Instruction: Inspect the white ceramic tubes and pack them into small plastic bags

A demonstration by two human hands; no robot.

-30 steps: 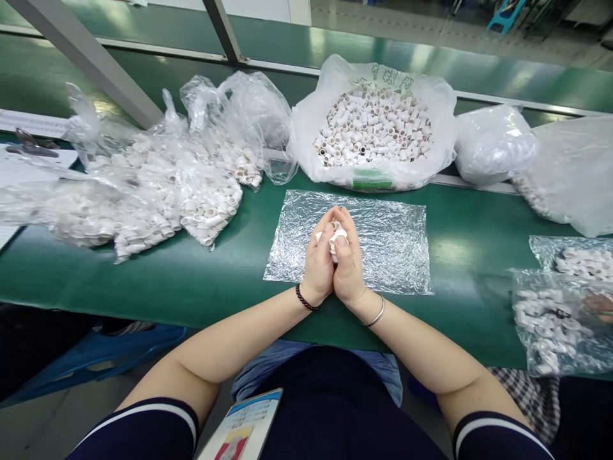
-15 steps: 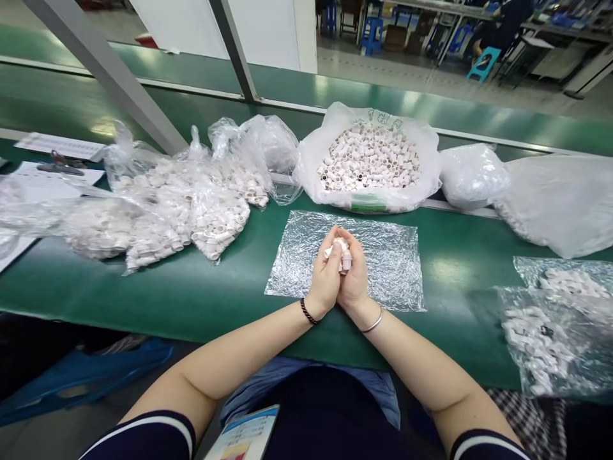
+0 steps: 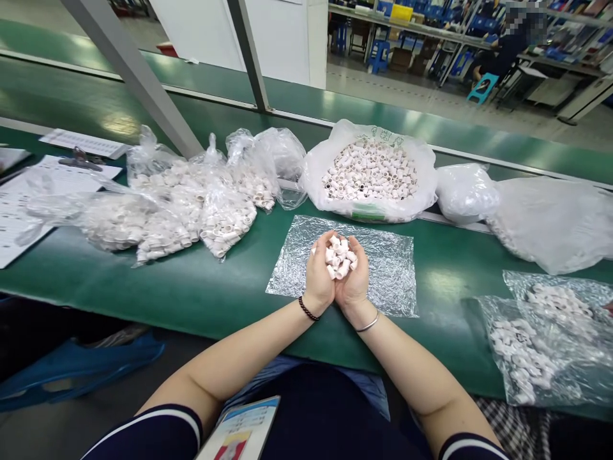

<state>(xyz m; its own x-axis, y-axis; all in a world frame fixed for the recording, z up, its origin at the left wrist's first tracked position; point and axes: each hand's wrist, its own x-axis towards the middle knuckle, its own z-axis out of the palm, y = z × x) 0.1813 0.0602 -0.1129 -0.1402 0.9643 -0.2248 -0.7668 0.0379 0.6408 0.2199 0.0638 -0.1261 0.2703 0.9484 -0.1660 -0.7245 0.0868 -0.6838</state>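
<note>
My left hand (image 3: 319, 275) and my right hand (image 3: 355, 276) are cupped side by side, together holding a heap of small white plastic pipe fittings (image 3: 340, 257). Some are short tubes, others look bent like elbows. Beneath my hands a crinkled clear plastic bag (image 3: 390, 275) lies flat on the green table (image 3: 230, 300). Beyond it stands a large white sack (image 3: 318, 188), its mouth wide and full of the same kind of fittings.
Several clear bags of white fittings (image 3: 227, 220) lie at the left, beside a clipboard with papers (image 3: 29, 198). To the right are a white bundle (image 3: 467, 191), a big white bag (image 3: 555, 217) and flat bags of white parts (image 3: 520, 358). A person (image 3: 510, 51) sits far behind.
My hands were closed together over the fittings. They have now parted at the top into an open bowl, so the heap shows. The view has shifted slightly.
</note>
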